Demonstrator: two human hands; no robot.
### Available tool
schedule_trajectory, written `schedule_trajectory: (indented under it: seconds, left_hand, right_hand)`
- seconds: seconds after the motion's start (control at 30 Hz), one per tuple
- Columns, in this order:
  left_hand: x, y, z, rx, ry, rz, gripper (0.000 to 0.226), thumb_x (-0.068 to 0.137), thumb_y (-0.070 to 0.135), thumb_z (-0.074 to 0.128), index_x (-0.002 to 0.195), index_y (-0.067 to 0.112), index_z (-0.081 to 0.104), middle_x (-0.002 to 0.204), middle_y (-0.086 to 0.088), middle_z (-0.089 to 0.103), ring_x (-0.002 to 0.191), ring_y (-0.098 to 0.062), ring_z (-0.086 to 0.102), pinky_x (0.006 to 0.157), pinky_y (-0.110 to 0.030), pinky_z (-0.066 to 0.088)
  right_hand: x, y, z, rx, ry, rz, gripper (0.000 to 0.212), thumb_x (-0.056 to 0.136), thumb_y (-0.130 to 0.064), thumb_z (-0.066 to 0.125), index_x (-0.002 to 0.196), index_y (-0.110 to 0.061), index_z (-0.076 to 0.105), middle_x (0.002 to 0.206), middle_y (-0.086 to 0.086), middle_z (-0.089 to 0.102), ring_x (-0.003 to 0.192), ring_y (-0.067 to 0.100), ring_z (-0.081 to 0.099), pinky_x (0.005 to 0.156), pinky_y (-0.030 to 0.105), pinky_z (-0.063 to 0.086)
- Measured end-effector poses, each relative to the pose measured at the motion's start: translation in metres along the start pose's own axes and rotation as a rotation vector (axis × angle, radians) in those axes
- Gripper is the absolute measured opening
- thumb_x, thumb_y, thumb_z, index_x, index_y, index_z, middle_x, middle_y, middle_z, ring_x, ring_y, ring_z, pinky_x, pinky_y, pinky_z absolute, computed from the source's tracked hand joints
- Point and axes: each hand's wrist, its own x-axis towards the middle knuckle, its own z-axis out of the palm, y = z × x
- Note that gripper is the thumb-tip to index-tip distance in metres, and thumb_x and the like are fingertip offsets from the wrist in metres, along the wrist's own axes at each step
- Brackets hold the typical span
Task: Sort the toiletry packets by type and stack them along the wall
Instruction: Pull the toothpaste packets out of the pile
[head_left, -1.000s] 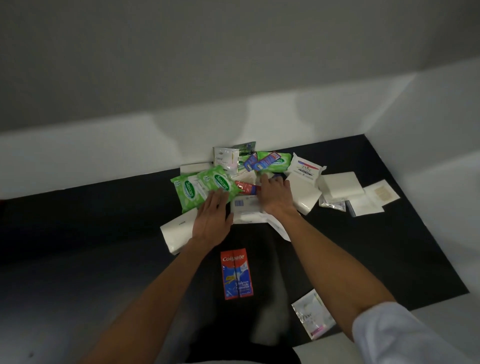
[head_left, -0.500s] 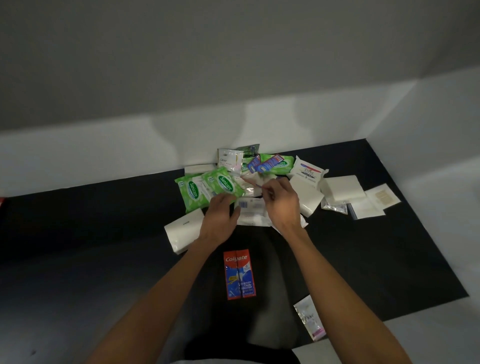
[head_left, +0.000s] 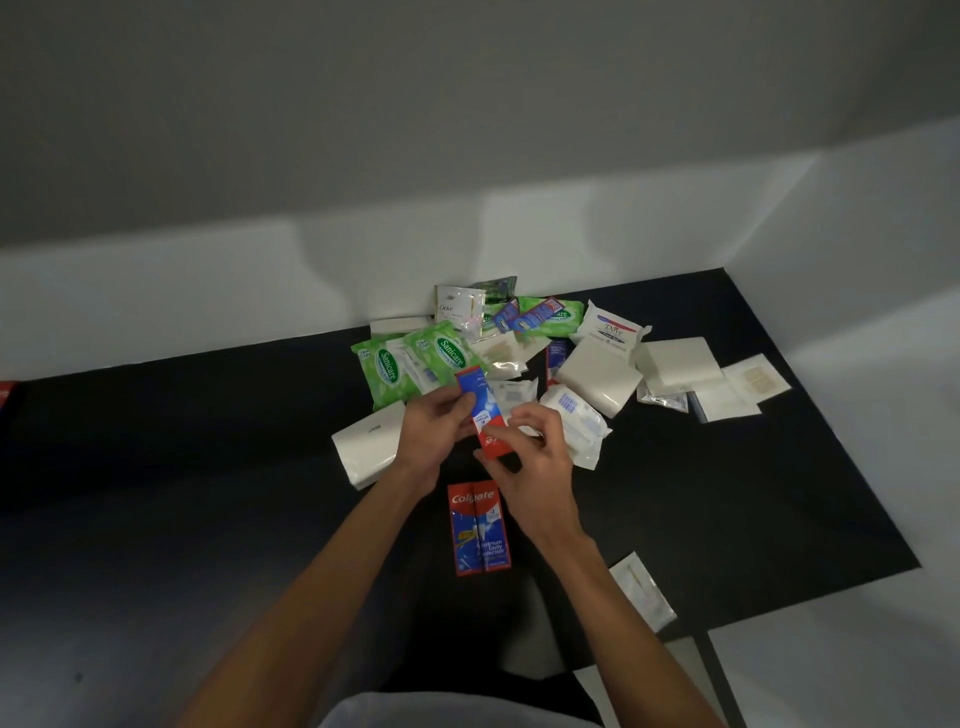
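A red and blue toothpaste packet (head_left: 480, 402) is lifted above the black table (head_left: 727, 509). My left hand (head_left: 431, 441) holds its left side with the thumb across it. My right hand (head_left: 530, 462) pinches its lower red end. Below my hands two more Colgate packets (head_left: 479, 527) lie side by side. Behind lies a mixed heap: green Sanicare wipes (head_left: 410, 361), Dove sachets (head_left: 457, 306), a Dove soap pack (head_left: 610, 327), blue sachets (head_left: 522, 314) and white tissue packs (head_left: 597, 376).
A white tissue pack (head_left: 369, 447) lies left of my hands. White pads and plasters (head_left: 727, 387) lie at the right. One sachet (head_left: 641, 590) sits near the table's front edge. The white wall (head_left: 208, 291) runs behind the heap, with a side wall at the right.
Both hands drew back from the heap, pulling a red and blue toothpaste packet out of it. The packet is now raised between them, above the two Colgate packets.
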Motion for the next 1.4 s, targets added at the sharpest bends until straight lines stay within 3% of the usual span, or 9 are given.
schedule_trajectory:
  seconds: [0.17, 0.27, 0.5, 0.6, 0.73, 0.9, 1.07, 1.2, 1.4]
  left_hand:
    - [-0.011, 0.0, -0.004, -0.031, 0.026, -0.011, 0.013, 0.1, 0.01, 0.071, 0.113, 0.007, 0.072, 0.108, -0.011, 0.081, 0.101, -0.028, 0.079, 0.088, -0.041, 0.064]
    - [-0.016, 0.001, -0.004, -0.032, 0.032, -0.015, 0.011, 0.1, 0.008, 0.07, 0.111, 0.009, 0.07, 0.108, -0.013, 0.08, 0.098, -0.027, 0.079, 0.088, -0.041, 0.064]
    - [-0.034, 0.001, -0.024, -0.021, -0.009, -0.055, 0.047, 0.091, 0.005, 0.081, 0.133, 0.015, 0.061, 0.119, -0.015, 0.074, 0.107, -0.028, 0.078, 0.085, -0.043, 0.066]
    - [-0.046, -0.007, -0.034, 0.208, -0.113, -0.038, 0.029, 0.089, 0.01, 0.082, 0.117, 0.015, 0.072, 0.114, -0.008, 0.078, 0.104, -0.025, 0.078, 0.092, -0.052, 0.063]
    - [-0.063, -0.014, -0.031, 0.552, -0.268, -0.016, 0.016, 0.089, 0.024, 0.084, 0.1, 0.02, 0.075, 0.1, 0.004, 0.081, 0.095, -0.009, 0.078, 0.084, -0.037, 0.062]
    - [-0.075, -0.017, -0.023, 0.554, -0.315, -0.042, 0.013, 0.088, 0.026, 0.084, 0.097, 0.02, 0.076, 0.096, -0.002, 0.081, 0.087, -0.014, 0.078, 0.082, -0.032, 0.06]
    - [-0.075, -0.026, -0.026, 0.512, -0.236, -0.005, 0.014, 0.09, 0.024, 0.083, 0.1, 0.016, 0.076, 0.096, 0.001, 0.081, 0.086, -0.016, 0.078, 0.087, -0.038, 0.062]
    - [-0.071, -0.043, -0.035, 0.687, -0.274, 0.022, 0.02, 0.091, 0.034, 0.082, 0.107, 0.024, 0.077, 0.099, 0.007, 0.08, 0.09, -0.006, 0.077, 0.094, -0.041, 0.063]
    - [-0.073, -0.07, -0.049, 1.044, -0.237, 0.184, 0.062, 0.088, 0.047, 0.08, 0.142, 0.032, 0.053, 0.141, 0.009, 0.056, 0.129, -0.008, 0.053, 0.112, -0.037, 0.047]
  right_hand:
    - [-0.012, -0.015, -0.002, 0.271, -0.024, 0.326, 0.039, 0.085, -0.042, 0.087, 0.121, -0.033, 0.076, 0.133, -0.013, 0.061, 0.121, 0.004, 0.064, 0.097, 0.027, 0.06]
    - [-0.017, -0.021, -0.004, 0.46, -0.028, 0.499, 0.03, 0.093, -0.028, 0.082, 0.121, -0.032, 0.071, 0.118, -0.012, 0.075, 0.108, 0.007, 0.074, 0.094, 0.039, 0.063]
    - [-0.014, -0.017, -0.02, 0.684, 0.169, 0.774, 0.03, 0.094, -0.012, 0.081, 0.118, -0.022, 0.065, 0.103, 0.0, 0.081, 0.102, 0.013, 0.077, 0.086, 0.034, 0.063]
    - [-0.006, -0.012, -0.024, 0.691, 0.201, 0.733, 0.015, 0.096, -0.014, 0.079, 0.11, -0.014, 0.073, 0.103, 0.003, 0.081, 0.104, 0.02, 0.077, 0.09, 0.04, 0.063]
    - [0.003, -0.016, -0.025, 0.711, 0.21, 0.703, 0.018, 0.096, -0.017, 0.079, 0.113, -0.019, 0.072, 0.1, 0.004, 0.082, 0.098, 0.019, 0.078, 0.086, 0.038, 0.064]
    - [0.002, -0.025, -0.019, 0.682, 0.14, 0.706, 0.024, 0.094, -0.023, 0.082, 0.115, -0.022, 0.069, 0.1, 0.003, 0.082, 0.095, 0.015, 0.079, 0.082, 0.038, 0.066]
    - [-0.023, -0.015, -0.02, 0.569, -0.094, 0.695, 0.033, 0.098, -0.022, 0.077, 0.126, -0.037, 0.068, 0.105, -0.009, 0.081, 0.101, 0.007, 0.077, 0.084, 0.033, 0.064]
    - [-0.045, 0.002, -0.017, 0.5, -0.153, 0.788, 0.024, 0.097, -0.017, 0.078, 0.117, -0.029, 0.071, 0.103, -0.01, 0.081, 0.097, 0.007, 0.078, 0.084, 0.038, 0.067]
    - [-0.075, 0.029, -0.004, 0.374, -0.172, 0.879, 0.012, 0.096, -0.014, 0.079, 0.105, -0.021, 0.073, 0.094, -0.005, 0.081, 0.086, 0.009, 0.079, 0.083, 0.041, 0.067]
